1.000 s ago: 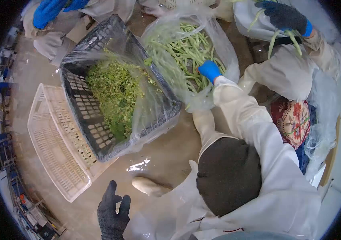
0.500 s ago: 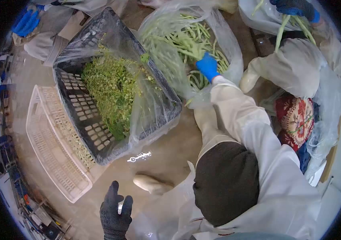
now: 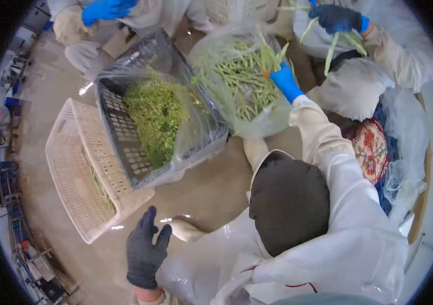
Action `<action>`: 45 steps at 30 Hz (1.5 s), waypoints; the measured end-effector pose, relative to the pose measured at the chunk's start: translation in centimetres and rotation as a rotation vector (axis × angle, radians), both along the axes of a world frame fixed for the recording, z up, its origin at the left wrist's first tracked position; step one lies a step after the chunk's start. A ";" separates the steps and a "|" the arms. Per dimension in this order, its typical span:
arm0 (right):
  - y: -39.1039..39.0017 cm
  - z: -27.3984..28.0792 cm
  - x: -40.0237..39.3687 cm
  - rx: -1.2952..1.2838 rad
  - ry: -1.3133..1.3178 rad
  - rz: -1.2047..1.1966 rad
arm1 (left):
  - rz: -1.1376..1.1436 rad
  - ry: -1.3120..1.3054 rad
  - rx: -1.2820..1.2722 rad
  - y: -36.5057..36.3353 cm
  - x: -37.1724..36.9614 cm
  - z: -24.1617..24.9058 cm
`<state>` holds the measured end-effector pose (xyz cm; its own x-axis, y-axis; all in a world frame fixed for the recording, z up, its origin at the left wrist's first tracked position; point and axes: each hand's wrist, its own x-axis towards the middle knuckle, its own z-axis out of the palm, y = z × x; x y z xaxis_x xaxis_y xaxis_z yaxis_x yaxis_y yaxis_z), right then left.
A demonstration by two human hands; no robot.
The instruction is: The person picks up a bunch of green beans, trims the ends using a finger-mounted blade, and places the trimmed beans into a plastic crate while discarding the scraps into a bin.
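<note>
My right hand (image 3: 286,84), in a blue glove, is closed at the right side of a clear plastic bag (image 3: 277,119) on the floor. Long green beans (image 3: 268,57) stick up from its fingers, and a small orange thing (image 3: 266,74) shows at the fingertips. More green beans (image 3: 242,73) lie loose inside the bag. My left hand (image 3: 148,249), in a dark grey glove, hovers low at the front with thumb and fingers apart and nothing in it. Closest to it are a white boot (image 3: 186,231) and the pale crate.
A black crate (image 3: 216,109) lined with clear plastic holds leafy green trimmings (image 3: 158,119). Beside it, a pale crate (image 3: 82,203) lies tilted. A co-worker's dark-gloved hand (image 3: 335,20) holds beans at upper right; another person's blue glove (image 3: 107,10) is at upper left. A patterned red cushion (image 3: 371,152) sits right.
My right hand has risen from the heap to the bag's right side with beans in its fingers. My left hand stays open, more of its wrist showing. The whole view has shifted.
</note>
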<state>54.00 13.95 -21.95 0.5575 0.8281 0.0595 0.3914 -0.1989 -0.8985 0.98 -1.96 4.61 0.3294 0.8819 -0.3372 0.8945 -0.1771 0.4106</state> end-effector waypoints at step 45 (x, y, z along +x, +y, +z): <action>-12.5 32.3 -36.8 -0.327 0.792 1.281 | 0.562 -1.951 -0.168 2.8 -2.4 5.1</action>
<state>17.15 1.47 10.37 -0.7142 0.6782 -0.1728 -0.0926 -0.3364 -0.9372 -1.41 0.82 9.70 0.0379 0.9991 -0.0176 -0.7345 0.0398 0.6774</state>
